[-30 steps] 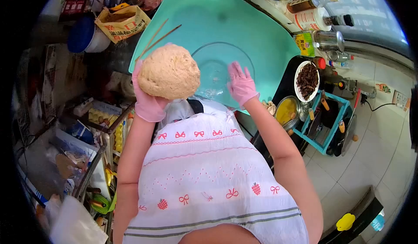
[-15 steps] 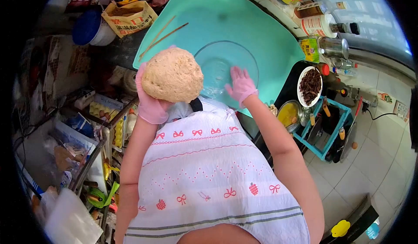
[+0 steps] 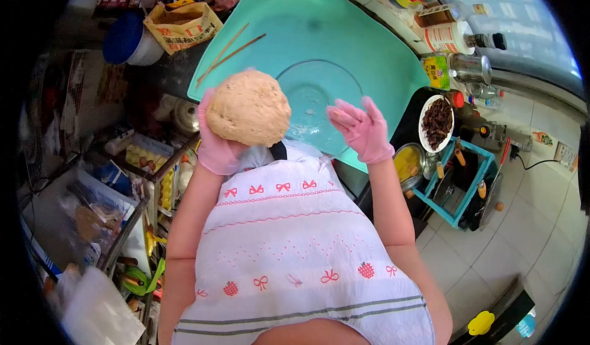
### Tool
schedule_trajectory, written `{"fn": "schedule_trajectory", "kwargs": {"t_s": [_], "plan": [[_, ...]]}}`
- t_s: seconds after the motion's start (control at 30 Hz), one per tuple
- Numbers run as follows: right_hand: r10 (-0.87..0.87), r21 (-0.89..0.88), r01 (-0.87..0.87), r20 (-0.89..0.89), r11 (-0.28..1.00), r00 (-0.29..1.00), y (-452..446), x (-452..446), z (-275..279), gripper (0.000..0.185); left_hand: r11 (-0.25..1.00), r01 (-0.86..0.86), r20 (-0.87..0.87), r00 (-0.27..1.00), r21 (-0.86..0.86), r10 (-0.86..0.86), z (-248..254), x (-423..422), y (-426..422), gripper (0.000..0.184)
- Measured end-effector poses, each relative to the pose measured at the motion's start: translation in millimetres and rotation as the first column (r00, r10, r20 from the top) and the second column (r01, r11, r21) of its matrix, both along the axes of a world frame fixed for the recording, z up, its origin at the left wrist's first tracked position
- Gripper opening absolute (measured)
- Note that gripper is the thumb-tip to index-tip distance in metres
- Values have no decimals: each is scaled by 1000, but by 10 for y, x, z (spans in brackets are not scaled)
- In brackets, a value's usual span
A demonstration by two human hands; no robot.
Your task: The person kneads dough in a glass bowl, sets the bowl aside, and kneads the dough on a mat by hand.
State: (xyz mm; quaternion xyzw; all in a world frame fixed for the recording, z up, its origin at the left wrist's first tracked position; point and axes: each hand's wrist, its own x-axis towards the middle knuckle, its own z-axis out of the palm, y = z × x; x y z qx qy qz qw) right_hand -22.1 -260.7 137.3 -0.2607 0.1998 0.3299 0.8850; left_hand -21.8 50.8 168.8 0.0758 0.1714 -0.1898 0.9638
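as left hand [image 3: 216, 143] cups dough [image 3: 249, 107], right hand [image 3: 366, 133] hovers.

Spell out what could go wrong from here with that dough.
The dough ball seems to rest on the gloved left hand alone, so it might slip or roll off.

If it drops, it could catch the rim of the clear bowl and tip it, or land on the chopsticks lying close by.

The right hand is free, but its forearm is near the dish with yellow contents; an outward swing might knock that.
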Motion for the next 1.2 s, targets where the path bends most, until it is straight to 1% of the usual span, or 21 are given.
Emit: {"fn": "schedule_trajectory", "kwargs": {"t_s": [0.07,0.1,0.17,0.2,0.27,0.37,0.43,0.5,0.57,0.6,0.63,0.7,0.8,0.83,0.9,0.93,0.97,1.03,1.07,1.13,1.2], "plan": [[-65,45,58,156,997,986,126,-17,199,59,1000,6,5,1000,-16,-6,-35,5,-44,90],[-55,-178,115,310,977,949,278,-41,389,57,954,-47,319,946,295,-52,-121,-36,-79,89],[66,-542,308,563,782,824,693,-111,766,52,596,-460,710,644,658,-286,-256,-109,-135,88],[397,-737,311,611,600,685,838,-150,805,51,675,-344,637,731,653,-243,-191,-97,-150,80],[681,-852,307,524,425,512,920,-189,847,53,809,-115,444,875,576,-191,-26,-68,-209,69],[657,-802,102,548,588,518,835,-67,885,60,939,142,94,979,314,-180,214,-6,-281,70],[639,-738,-37,557,674,531,717,40,879,65,934,140,103,978,328,-183,167,-45,-274,63],[213,-128,-171,560,977,801,481,182,819,83,933,126,117,978,337,-174,38,-103,-284,65],[-95,281,-9,353,960,931,341,185,725,88,915,72,227,958,396,-173,-1,-136,-304,70],[-215,319,156,159,935,964,325,164,730,94,895,14,324,929,446,-176,23,-139,-317,72],[-213,329,153,153,932,965,300,155,727,94,845,-97,496,842,525,-212,65,-158,-329,71],[-207,349,149,137,925,969,246,133,724,94,911,-100,530,836,401,-142,171,-160,-319,70],[-211,276,120,326,954,922,205,126,763,94,998,21,197,980,-61,-9,275,-142,-283,70],[-184,66,173,471,983,863,261,123,858,93,998,15,199,980,-60,-3,281,-147,-285,70],[-27,-319,344,697,883,716,456,78,1094,91,965,-100,457,889,242,-22,188,-157,-287,70],[101,-454,469,791,757,603,594,38,1148,90,836,-275,660,739,475,-132,36,-145,-302,69],[417,-604,434,787,668,454,740,7,1105,89,635,-485,773,554,601,-309,-74,-150,-305,69],[886,-797,476,458,372,73,931,-31,1027,87,886,-17,344,925,463,-162,194,-84,-373,62],[868,-836,400,469,376,164,893,7,1048,84,954,157,51,983,256,-176,297,-64,-420,70],[819,-882,240,467,405,333,787,182,1085,79,930,94,219,959,355,-180,325,-76,-455,71],[386,-664,276,668,695,636,634,274,994,77,898,16,369,909,439,-196,329,-116,-462,72]]}}
